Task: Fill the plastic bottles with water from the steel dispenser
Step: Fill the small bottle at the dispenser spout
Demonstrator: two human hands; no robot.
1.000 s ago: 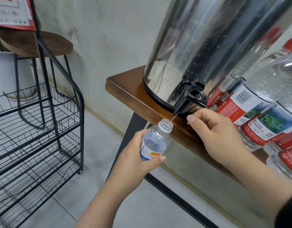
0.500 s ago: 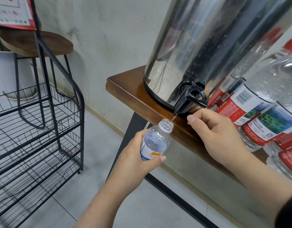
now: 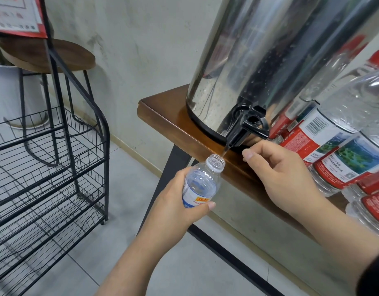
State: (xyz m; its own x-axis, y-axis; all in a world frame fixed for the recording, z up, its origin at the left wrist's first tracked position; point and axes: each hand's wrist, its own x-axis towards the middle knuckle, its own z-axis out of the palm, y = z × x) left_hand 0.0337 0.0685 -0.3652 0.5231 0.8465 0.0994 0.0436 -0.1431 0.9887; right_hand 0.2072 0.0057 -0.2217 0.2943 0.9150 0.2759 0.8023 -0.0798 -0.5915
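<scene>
Now bottle (image 3: 202, 181) tilts, neck toward tap (image 3: 237, 133).

one head-worn view looks forward and down from close above the near edge of the wooden table (image 3: 163, 116), facing the wall; the steel dispenser (image 3: 259, 60) looms near, upper right, the floor far below.

Left hand (image 3: 180, 201): forearm reaching up from below, fingers and thumb curled round a small bottle (image 3: 202, 181). Right hand (image 3: 278, 174): forearm entering from lower right, fingers curled loosely, thumb extended forward, nothing visibly gripped.
</scene>
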